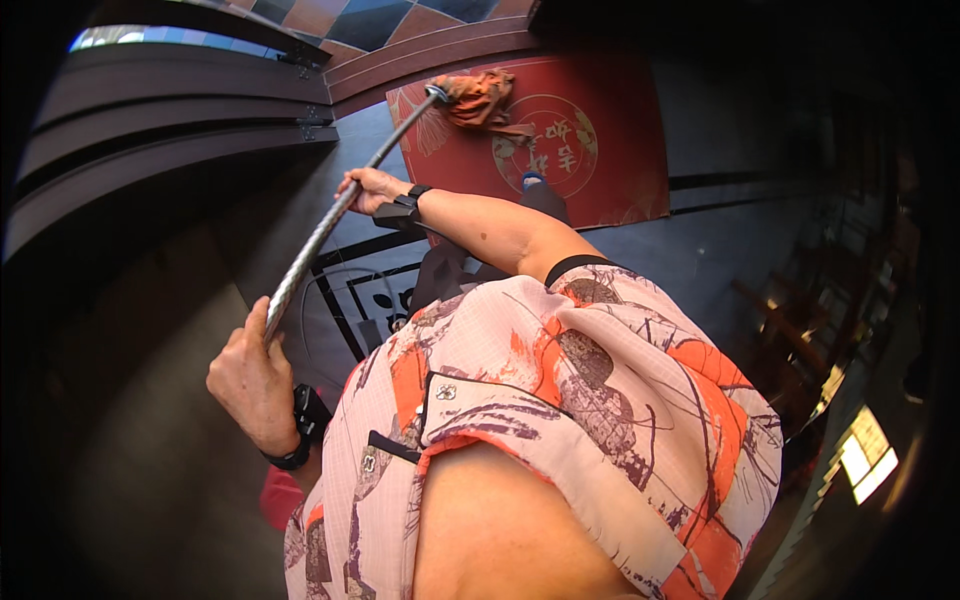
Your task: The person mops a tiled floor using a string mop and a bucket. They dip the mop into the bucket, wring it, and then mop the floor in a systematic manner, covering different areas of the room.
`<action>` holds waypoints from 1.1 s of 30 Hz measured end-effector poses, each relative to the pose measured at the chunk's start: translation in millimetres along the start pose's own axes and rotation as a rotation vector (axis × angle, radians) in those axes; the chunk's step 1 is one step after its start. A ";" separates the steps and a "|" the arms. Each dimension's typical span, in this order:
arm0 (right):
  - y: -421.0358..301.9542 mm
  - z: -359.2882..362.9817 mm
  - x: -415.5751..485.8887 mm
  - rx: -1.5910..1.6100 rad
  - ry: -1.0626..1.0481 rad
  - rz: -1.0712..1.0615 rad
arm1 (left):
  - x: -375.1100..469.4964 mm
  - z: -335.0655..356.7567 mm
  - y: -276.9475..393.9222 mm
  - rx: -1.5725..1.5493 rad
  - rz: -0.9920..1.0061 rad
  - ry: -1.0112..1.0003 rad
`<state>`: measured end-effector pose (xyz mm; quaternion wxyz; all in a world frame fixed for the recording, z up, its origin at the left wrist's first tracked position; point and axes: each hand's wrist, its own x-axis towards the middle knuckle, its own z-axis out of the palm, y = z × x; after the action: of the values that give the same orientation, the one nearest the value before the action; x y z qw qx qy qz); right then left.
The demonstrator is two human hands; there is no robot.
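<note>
A mop with a patterned metal handle (311, 244) slants from lower left to upper right. Its orange cloth head (480, 101) lies bunched on a red doormat (615, 150) that bears a round printed emblem. My right hand (371, 191) grips the handle around its middle. Nearer to me, my left hand (255, 375) is closed around the handle's upper end, with the index finger laid along it. Both wrists wear black bands with devices.
Dark folding door panels (187, 90) stand at the upper left beside a reddish threshold (435, 49). Tiled floor (375, 22) lies beyond it. One foot in a blue-edged shoe (532, 180) is on the mat. Dark wooden furniture (795, 315) is at the right.
</note>
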<state>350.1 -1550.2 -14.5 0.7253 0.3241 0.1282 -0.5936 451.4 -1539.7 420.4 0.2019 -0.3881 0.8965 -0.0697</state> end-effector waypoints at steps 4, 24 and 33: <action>6.9 9.8 -0.3 -0.137 -0.080 -0.053 | -18.5 27.4 0.4 0.028 -0.049 -0.036; 135.7 -132.6 -31.1 -0.597 0.408 0.059 | -246.8 233.1 -13.0 -0.316 -0.396 0.051; 179.0 -158.4 -75.8 -0.623 0.616 0.350 | -399.3 207.0 73.9 -0.387 -0.877 0.052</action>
<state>530.8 -1377.3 -34.2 0.8055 0.2688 0.4529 -0.2718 734.7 -1193.1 334.5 0.0551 -0.7582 0.6496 0.0103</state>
